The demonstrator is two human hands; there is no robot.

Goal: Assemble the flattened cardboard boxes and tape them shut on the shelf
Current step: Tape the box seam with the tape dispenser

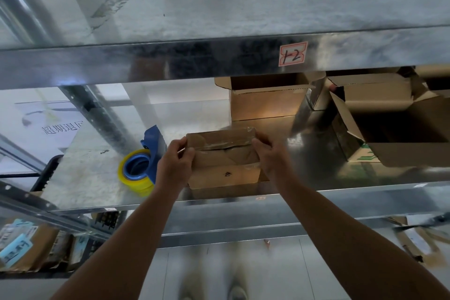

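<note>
1. The left hand (174,162) and right hand (269,153) grip opposite ends of the small taped box (225,158) at the shelf's (85,173) front edge, probably to press the tape flat.
2. The tape dispenser (143,165) lies just left, within reach.

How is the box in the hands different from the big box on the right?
The held box is taped shut; the right box stands open with its flaps up. The left hand and the right hand grip the held box; nothing touches the right box. The held box looks smaller. Both are brown cardboard.
</note>
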